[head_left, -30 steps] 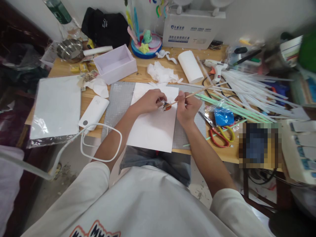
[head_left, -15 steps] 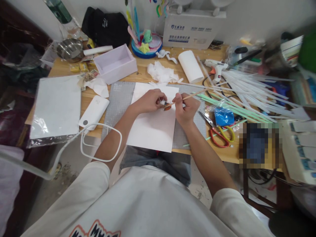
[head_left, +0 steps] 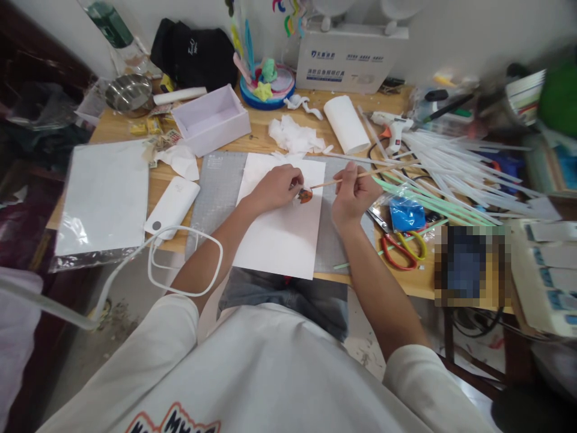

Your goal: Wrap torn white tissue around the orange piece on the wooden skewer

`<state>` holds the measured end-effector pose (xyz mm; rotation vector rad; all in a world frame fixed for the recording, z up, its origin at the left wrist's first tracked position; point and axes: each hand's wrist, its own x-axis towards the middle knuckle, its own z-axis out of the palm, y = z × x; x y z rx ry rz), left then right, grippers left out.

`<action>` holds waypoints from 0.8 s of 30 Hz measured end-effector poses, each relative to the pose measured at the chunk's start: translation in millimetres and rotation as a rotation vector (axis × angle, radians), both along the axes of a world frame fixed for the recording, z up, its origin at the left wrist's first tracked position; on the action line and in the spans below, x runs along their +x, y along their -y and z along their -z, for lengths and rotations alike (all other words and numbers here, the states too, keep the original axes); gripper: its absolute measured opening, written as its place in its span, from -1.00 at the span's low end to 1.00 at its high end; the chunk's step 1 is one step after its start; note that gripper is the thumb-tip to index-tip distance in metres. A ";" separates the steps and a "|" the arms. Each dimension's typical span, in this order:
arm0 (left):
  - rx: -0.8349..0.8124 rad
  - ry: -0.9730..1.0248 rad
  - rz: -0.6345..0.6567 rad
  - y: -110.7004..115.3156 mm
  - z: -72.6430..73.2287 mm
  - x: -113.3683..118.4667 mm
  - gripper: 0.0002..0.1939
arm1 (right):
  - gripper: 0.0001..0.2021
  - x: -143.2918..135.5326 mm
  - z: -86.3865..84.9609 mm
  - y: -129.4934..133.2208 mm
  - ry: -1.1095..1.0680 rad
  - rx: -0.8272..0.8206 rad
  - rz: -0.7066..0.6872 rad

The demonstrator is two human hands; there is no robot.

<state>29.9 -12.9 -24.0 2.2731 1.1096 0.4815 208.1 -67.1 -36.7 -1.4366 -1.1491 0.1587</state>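
Between the fingertips of my left hand (head_left: 283, 186) is a small orange piece with dark marks (head_left: 305, 195); its exact kind is too small to make out. My right hand (head_left: 355, 191) is closed around a thin wooden stick (head_left: 327, 182), whose tip points left, close to the orange piece. Both hands are above a white sheet of paper (head_left: 274, 246), which lies on a grey cutting mat (head_left: 216, 186). Crumpled white tissue (head_left: 295, 135) sits just beyond the paper.
Scissors (head_left: 403, 249) with red and yellow handles lie right of the mat. Behind them are clear and green sticks (head_left: 451, 168) and a glue gun (head_left: 396, 129). A white power bank (head_left: 174, 207) with a looping cable, an open lilac box (head_left: 211, 120) and a paper roll (head_left: 346, 123) are nearby.
My right hand has moved to the right with the stick, drawing its tip back from the orange piece, which now shows more fully. My left hand has stayed nearly in place.
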 end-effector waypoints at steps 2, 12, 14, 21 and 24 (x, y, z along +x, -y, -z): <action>-0.019 0.014 0.005 -0.8 -0.6 -0.3 -0.80 | -0.40 1.6 -0.9 -1.2 -0.007 -0.013 0.050; 0.193 -0.143 -0.084 -57.1 -14.5 64.0 -0.84 | -0.38 10.0 -16.4 -5.9 -0.148 0.109 0.217; 0.204 -0.223 -0.089 -65.6 -8.4 79.7 -0.84 | -0.38 12.3 -14.1 -7.2 -0.135 0.101 0.214; 0.173 -0.210 -0.183 -72.9 -1.0 92.4 -0.78 | -0.43 18.5 -4.6 -10.0 -0.155 0.088 0.186; 0.157 0.010 -0.226 -67.1 -10.9 79.5 -0.83 | -0.45 18.3 -7.3 -12.2 -0.209 0.114 0.165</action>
